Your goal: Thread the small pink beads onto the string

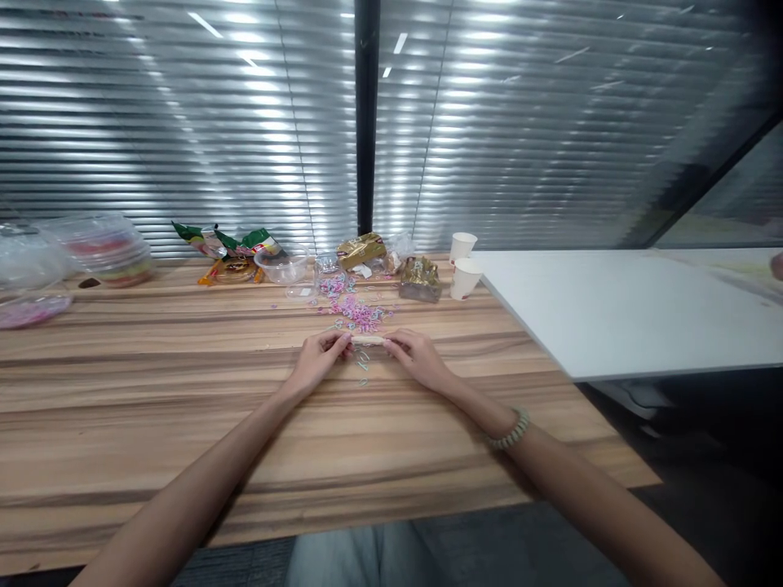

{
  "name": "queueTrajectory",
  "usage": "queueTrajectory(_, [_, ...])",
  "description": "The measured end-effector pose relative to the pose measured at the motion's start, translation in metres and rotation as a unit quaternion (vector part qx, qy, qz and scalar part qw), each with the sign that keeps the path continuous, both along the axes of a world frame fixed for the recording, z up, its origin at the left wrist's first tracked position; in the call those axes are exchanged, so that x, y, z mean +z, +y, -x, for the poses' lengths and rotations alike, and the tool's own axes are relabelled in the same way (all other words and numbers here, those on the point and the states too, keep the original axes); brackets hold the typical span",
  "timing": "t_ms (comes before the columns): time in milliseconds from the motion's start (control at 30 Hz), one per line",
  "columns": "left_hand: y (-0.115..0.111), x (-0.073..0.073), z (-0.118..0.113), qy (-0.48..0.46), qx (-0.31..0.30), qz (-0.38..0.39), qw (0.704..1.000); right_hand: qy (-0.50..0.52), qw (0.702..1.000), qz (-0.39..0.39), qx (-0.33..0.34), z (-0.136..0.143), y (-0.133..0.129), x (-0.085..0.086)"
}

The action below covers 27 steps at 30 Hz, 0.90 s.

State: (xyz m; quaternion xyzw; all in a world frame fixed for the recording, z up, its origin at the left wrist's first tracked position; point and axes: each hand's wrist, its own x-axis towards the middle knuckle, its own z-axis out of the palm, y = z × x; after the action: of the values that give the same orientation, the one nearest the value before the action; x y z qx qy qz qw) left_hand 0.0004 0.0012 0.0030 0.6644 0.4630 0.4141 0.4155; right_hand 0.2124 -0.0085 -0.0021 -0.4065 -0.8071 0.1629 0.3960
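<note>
A short pale beige bar-like piece [368,340] is held level between my two hands, just above the wooden table. My left hand [321,355] pinches its left end between thumb and fingers. The right end is pinched by my right hand [419,355], with a beaded bracelet [512,430] round that wrist. Just beyond the piece lies a loose heap of small pink, purple and blue loop-like bits [360,313], too small to name surely. Several pale green loop-like bits [363,364] lie below it, between my hands.
Behind the heap stand a clear plastic bowl [282,266], gold wrappers [362,250], a gold-patterned packet [420,280] and two paper cups [466,279]. Green snack bags [248,242] and stacked plastic tubs [107,249] are at left. A white table [612,318] adjoins at right; part of another person's hand [776,266] shows there.
</note>
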Motion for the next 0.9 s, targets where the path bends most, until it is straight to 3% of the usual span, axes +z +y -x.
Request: queueTrajectory(900, [-0.0054, 0.0041, -0.0041, -0.008, -0.009, 0.015, 1.000, 0.027, 0.999, 0.020, 0.010, -0.0005, 0.0011, -0.0016])
